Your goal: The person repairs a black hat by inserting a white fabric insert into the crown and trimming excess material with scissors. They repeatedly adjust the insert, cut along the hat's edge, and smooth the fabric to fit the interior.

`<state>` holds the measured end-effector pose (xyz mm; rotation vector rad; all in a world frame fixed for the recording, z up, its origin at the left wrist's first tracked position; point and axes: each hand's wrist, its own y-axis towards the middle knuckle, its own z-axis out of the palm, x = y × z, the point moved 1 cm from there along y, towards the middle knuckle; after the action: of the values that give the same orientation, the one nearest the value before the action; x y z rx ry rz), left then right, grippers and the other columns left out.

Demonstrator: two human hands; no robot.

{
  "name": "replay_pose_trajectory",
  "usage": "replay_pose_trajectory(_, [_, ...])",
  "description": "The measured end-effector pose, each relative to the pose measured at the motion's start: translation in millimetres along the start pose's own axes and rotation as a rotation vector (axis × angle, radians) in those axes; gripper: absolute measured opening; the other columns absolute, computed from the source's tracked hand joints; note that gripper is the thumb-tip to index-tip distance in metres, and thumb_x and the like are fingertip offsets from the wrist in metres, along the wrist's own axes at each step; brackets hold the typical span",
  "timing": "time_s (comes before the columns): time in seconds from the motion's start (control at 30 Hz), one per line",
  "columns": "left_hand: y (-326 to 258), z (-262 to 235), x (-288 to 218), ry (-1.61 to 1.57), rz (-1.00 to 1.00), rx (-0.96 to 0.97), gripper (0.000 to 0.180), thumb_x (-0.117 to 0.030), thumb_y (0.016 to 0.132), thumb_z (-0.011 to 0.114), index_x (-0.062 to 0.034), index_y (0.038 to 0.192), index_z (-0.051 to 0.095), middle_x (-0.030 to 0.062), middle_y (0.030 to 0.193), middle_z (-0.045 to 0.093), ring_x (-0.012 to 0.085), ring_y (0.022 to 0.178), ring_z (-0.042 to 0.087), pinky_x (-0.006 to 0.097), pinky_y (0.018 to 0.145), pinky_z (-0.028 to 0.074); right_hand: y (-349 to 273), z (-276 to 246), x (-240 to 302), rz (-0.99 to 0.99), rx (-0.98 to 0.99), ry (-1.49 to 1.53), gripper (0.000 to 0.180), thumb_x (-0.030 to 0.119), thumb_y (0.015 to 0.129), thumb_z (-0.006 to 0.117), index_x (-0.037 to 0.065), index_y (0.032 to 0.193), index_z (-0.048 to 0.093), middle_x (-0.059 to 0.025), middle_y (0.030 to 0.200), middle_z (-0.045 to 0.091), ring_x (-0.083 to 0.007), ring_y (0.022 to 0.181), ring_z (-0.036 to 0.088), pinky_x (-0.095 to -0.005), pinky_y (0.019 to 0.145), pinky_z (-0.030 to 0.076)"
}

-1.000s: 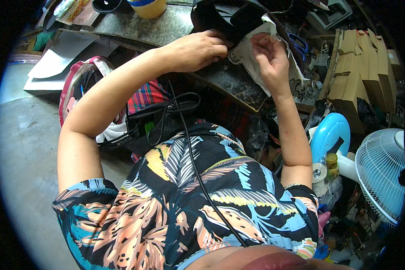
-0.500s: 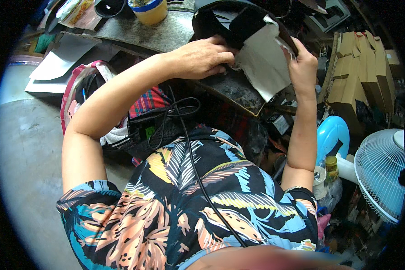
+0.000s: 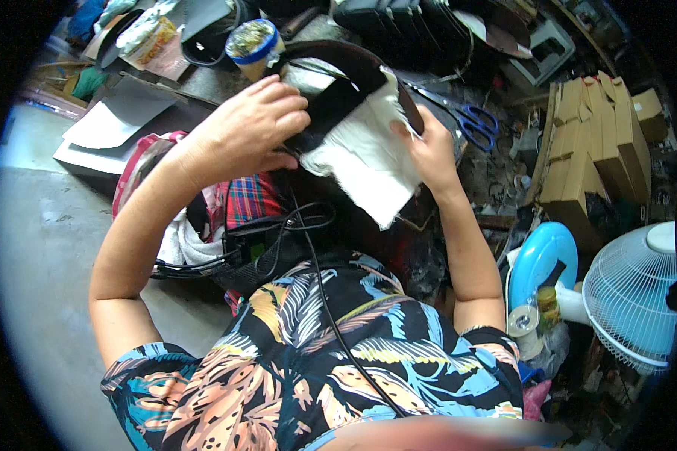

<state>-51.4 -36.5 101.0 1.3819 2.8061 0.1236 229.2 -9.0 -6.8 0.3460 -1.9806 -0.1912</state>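
At the far left of the bench lie grey card sheets (image 3: 109, 124), and just right of them a yellow tub (image 3: 252, 46) with a blue rim stands near the bench edge.

The left hand (image 3: 252, 131) is closed over the left end of a dark curved piece (image 3: 346, 83), fingers wrapped on top and thumb below, pinching it where the white cloth (image 3: 368, 161) meets it. The piece sits raised above the bench, just in front of the person, between the two hands. It arches like a stiff band and looks as if it keeps its shape when lifted; I judge it light enough for one hand, and firm enough to take by either end without buckling.

The cloth hangs limp and frayed from the piece, its lower corner drooping toward the lap. It will likely fold and slide rather than hold a line, so it wants pinning against the stiffer piece, not lifting alone.

The right hand (image 3: 432, 150) lies behind the cloth's right edge, fingers spread and pressing it flat against the piece; whether the thumb clamps behind it I cannot tell.

Farther right, blue scissors (image 3: 474, 124) lie on the bench, then stacked cartons (image 3: 587, 165), and near the right edge a white fan (image 3: 632, 297).
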Motion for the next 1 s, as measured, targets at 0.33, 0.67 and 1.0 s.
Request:
replay_pose_trajectory(0.33, [-5.4,20.9,15.9,0.185,0.096,-0.18,0.017,-0.01,0.081,0.06,-0.0118,0.098,0.061,0.0035,0.101,0.062,0.0211,0.115,0.056,0.05,0.119,0.025,6.1,-12.2,-14.4,0.021,0.023,0.045,0.03,0.018,0.089,0.07,0.006,0.114,0.06,-0.0105,0.098,0.069,-0.0153,0.088,0.063,-0.031,0.081,0.05])
replay_pose_trajectory(0.67, [24.3,30.1,35.3,0.185,0.126,-0.325,0.023,-0.006,0.075,0.061,-0.009,0.098,0.06,0.0058,0.103,0.062,0.0251,0.113,0.057,0.043,0.11,0.04,9.6,-61.1,-4.4,-0.012,-0.129,0.057,0.027,0.022,0.101,0.054,0.004,0.118,0.063,-0.0036,0.094,0.066,-0.0115,0.089,0.061,-0.0262,0.084,0.048])
replay_pose_trajectory(1.0, [16.8,31.9,36.2,0.062,0.093,-0.216,0.027,-0.007,0.076,0.061,-0.0038,0.102,0.06,0.0114,0.112,0.061,0.0298,0.12,0.054,0.038,0.104,0.045,212.5,18.4,23.2,-0.205,0.499,0.207,0.028,0.013,0.101,0.052,0.004,0.126,0.062,-0.011,0.112,0.069,-0.0155,0.104,0.066,-0.0299,0.093,0.053])
